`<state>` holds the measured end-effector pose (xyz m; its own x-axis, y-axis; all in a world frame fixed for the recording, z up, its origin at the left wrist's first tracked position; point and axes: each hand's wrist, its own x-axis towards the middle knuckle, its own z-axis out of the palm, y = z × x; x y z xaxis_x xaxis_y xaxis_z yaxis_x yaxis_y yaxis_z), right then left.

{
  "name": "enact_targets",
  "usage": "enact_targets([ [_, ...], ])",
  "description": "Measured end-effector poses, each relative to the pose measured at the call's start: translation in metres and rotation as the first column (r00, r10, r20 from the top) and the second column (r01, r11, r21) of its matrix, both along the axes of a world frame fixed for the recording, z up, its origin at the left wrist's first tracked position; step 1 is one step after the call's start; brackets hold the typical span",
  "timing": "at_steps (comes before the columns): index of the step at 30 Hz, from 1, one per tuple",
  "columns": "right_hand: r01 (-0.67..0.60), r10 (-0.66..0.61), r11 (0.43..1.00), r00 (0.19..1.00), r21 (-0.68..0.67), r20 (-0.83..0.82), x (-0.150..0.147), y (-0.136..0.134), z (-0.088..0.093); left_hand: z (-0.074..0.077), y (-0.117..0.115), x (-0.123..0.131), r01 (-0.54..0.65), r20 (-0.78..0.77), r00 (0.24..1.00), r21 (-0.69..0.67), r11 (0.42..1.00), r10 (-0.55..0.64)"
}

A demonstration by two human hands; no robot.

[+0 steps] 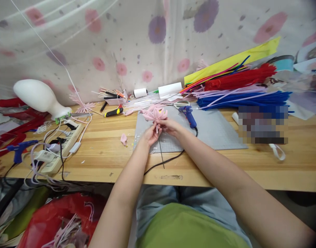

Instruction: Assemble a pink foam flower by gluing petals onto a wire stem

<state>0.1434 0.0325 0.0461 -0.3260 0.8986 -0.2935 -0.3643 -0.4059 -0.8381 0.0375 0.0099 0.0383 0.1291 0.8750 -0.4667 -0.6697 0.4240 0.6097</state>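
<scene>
A pink pipe-cleaner flower (154,113) is held up over the grey mat (209,136), its petals spread outward at the top. My left hand (152,134) pinches it just below the petals, around the upper stem. Close beside it, the fingers of my right hand (170,126) are closed at the flower's base. A thin dark stem (161,153) hangs down from between the hands toward the table's front. Just right of my right hand, a blue glue gun (189,116) lies on the mat, and scissors (180,103) rest behind it.
Bundles of blue pipe cleaners (240,100) and red pipe cleaners (238,79) lie at the back right. A power strip (62,148), tangled cords and another glue gun (19,150) occupy the left. A white foam head (39,94) stands behind them. A red bag (49,220) sits below the table edge.
</scene>
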Motion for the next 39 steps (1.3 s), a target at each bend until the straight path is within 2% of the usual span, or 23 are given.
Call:
enact_targets([
  [4,-0.054,0.057,0.998,0.993,0.029,-0.101,0.001,-0.002,-0.002,0.000,-0.003,-0.006,-0.117,-0.139,0.982,0.091,0.989,0.129],
  [6,-0.049,0.055,0.997,0.990,0.051,-0.129,0.002,-0.003,-0.007,0.000,-0.006,-0.010,-0.143,-0.157,0.975,0.107,0.984,0.159],
  [10,-0.029,0.031,0.999,0.989,0.016,-0.143,0.004,-0.008,-0.015,0.005,-0.011,-0.019,-0.205,-0.073,0.975,0.058,0.977,0.209],
  [13,-0.031,0.033,0.999,0.993,0.016,-0.114,0.007,-0.010,-0.014,0.011,-0.010,-0.028,-0.250,0.092,0.965,0.017,0.968,0.248],
  [17,0.044,-0.043,0.998,0.999,0.050,-0.021,0.013,-0.007,-0.014,0.014,-0.007,-0.046,-0.283,0.291,0.923,0.068,0.957,0.252],
  [20,0.114,-0.114,0.991,0.994,0.071,-0.008,0.017,-0.002,-0.017,0.013,-0.005,-0.057,-0.290,0.295,0.923,0.113,0.950,0.246],
  [24,0.131,-0.133,0.989,0.991,0.071,0.027,0.018,0.001,-0.021,0.009,-0.003,-0.062,-0.274,0.238,0.942,0.128,0.953,0.238],
  [31,0.142,-0.177,0.972,0.967,0.189,0.184,0.012,0.003,-0.023,0.012,0.000,-0.059,-0.330,0.202,0.928,0.060,0.942,0.312],
  [33,0.147,-0.216,0.956,0.937,0.254,0.273,0.010,0.008,-0.021,0.012,0.001,-0.059,-0.344,0.212,0.921,0.052,0.937,0.327],
  [35,0.120,-0.265,0.931,0.872,0.344,0.412,0.006,0.018,-0.016,0.011,0.002,-0.059,-0.344,0.218,0.920,0.047,0.938,0.326],
  [37,0.036,-0.314,0.897,0.755,0.441,0.576,0.000,0.031,-0.010,0.010,0.003,-0.057,-0.342,0.215,0.921,0.039,0.939,0.326],
  [39,-0.090,-0.366,0.856,0.592,0.509,0.718,-0.007,0.047,-0.004,0.010,0.003,-0.055,-0.359,0.198,0.917,0.028,0.933,0.347],
])
